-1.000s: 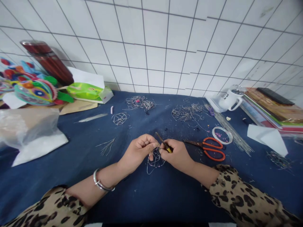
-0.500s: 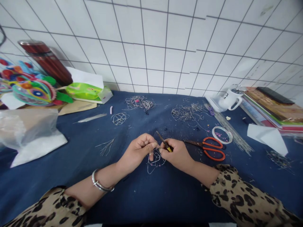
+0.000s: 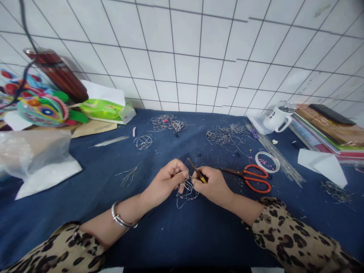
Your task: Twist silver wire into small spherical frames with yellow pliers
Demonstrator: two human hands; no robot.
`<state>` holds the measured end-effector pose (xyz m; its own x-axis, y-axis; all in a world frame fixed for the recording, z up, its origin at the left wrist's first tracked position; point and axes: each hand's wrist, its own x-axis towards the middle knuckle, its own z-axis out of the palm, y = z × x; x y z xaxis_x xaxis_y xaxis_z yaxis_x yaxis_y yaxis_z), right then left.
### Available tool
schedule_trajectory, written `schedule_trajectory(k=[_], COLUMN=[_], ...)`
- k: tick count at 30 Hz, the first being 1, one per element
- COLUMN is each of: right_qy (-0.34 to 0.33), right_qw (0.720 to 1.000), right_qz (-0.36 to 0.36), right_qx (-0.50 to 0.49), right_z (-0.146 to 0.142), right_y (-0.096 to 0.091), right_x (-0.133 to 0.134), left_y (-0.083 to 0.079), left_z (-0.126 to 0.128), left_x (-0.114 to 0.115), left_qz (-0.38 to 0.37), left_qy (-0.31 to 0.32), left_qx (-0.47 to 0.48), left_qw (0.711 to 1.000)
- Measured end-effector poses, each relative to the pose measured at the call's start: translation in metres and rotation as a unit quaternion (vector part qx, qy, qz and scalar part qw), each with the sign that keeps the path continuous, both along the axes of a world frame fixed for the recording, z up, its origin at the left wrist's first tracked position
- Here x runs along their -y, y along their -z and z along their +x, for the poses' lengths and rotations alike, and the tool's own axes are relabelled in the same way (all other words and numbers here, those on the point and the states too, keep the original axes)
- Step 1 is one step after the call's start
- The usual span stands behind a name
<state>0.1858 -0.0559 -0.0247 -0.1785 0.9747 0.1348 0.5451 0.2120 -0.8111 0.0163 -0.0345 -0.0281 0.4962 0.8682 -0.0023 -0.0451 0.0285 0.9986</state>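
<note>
A small frame of bent silver wire hangs between my two hands over the blue cloth. My left hand pinches its upper left part with curled fingers. My right hand is closed round a thin tool with a yellow and black handle, whose dark tip points up and away, and the fingers also touch the wire. Both wrists rest low on the cloth. A silver bangle sits on my left wrist.
Orange-handled scissors lie just right of my right hand. Tangled wire piles, a wire ball, a tape ring and straight wires lie beyond. A white mug, books, a plastic bag and colourful toys line the sides.
My hands stay in place and only shift slightly on the wire frame. A dark cord has swung into the top left corner of the view.
</note>
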Motion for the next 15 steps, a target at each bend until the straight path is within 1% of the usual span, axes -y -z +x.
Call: schedule_trajectory(k=[7, 15], right_qy=[0.006, -0.002], right_qw=[0.999, 0.998], right_qz=[0.041, 0.065], right_qx=[0.01, 0.026], right_z=[-0.0021, -0.0016], right_y=[0.0044, 0.0066], right_x=[0.0006, 0.0004], left_y=[0.0002, 0.0029], left_z=[0.0003, -0.0017], left_x=[0.0007, 0.0027], left_qz=[0.03, 0.064], left_qy=[-0.013, -0.035], left_qx=[-0.036, -0.085], left_qw=[0.999, 0.994])
